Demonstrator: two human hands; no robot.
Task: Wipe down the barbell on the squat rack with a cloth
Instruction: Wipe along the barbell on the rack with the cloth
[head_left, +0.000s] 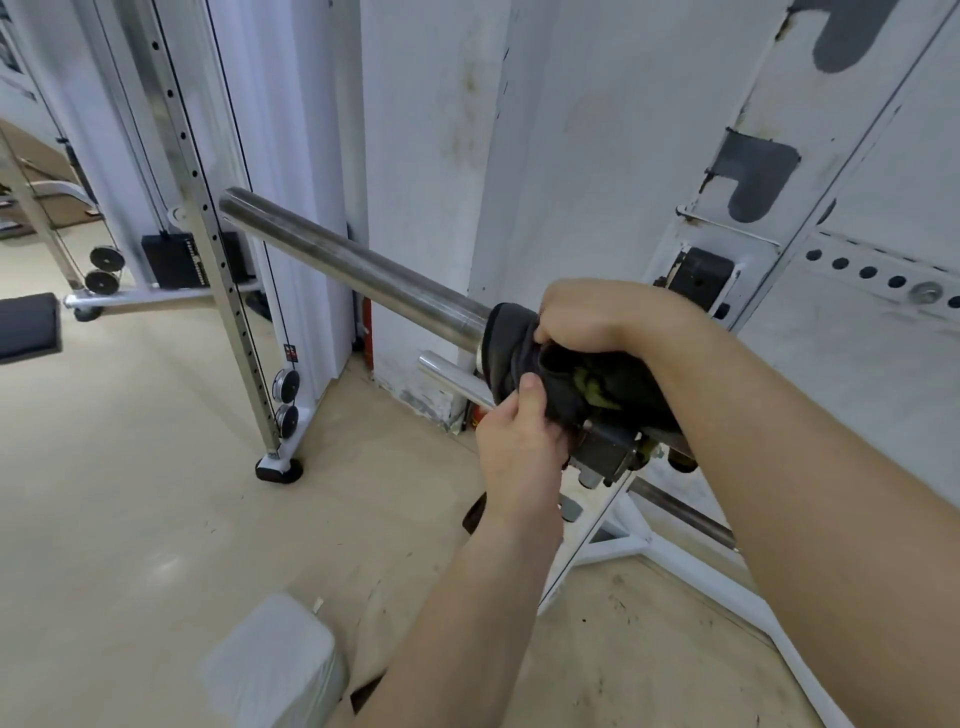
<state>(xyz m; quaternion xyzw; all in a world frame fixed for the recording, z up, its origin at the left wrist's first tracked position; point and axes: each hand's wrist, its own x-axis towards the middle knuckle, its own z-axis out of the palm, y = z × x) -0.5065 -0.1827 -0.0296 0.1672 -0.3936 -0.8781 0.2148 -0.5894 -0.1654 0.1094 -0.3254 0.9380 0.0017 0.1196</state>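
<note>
On the white squat rack (769, 156), the steel barbell (353, 267) juts left. It looks heavy, rigid and slick, unlikely to shift under rubbing. A dark cloth (524, 353), soft and limp, wraps the bar at the sleeve's inner end. The right hand (597, 322) curls over it from above and the left hand (514, 447) pinches its lower edge — a wrap-around hold suits best.

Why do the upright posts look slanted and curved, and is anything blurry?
Head view: the wide-angle lens tilts and bows the perforated post near the edge; mild sheen on the barbell, no harsh glare; white block at the bottom is blurred; cloth looks sharp.
</note>
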